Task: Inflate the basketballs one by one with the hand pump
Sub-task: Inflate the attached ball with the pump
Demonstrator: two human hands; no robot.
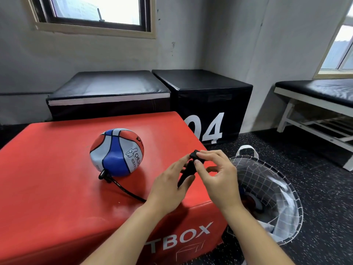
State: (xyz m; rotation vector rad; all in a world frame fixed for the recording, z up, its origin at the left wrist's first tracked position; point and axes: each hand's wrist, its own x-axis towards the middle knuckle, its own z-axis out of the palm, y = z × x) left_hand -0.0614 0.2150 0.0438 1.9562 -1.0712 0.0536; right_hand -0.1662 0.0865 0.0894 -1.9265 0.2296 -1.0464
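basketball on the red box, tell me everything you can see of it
The basketball has red, white and blue panels with dark seams and printed lettering, and a rubbery look. Its lower side looks flattened and dented, so it seems underinflated. It rests on the red box, left of both hands, which do not touch it. A black hose meets it near the bottom.

Near the red box's [57, 169] right edge, the left hand [168, 188] and right hand [219, 175] both pinch a black hand pump [188, 169], its hose [124, 190] touching the red-white-blue basketball [116, 152] at the box's middle.
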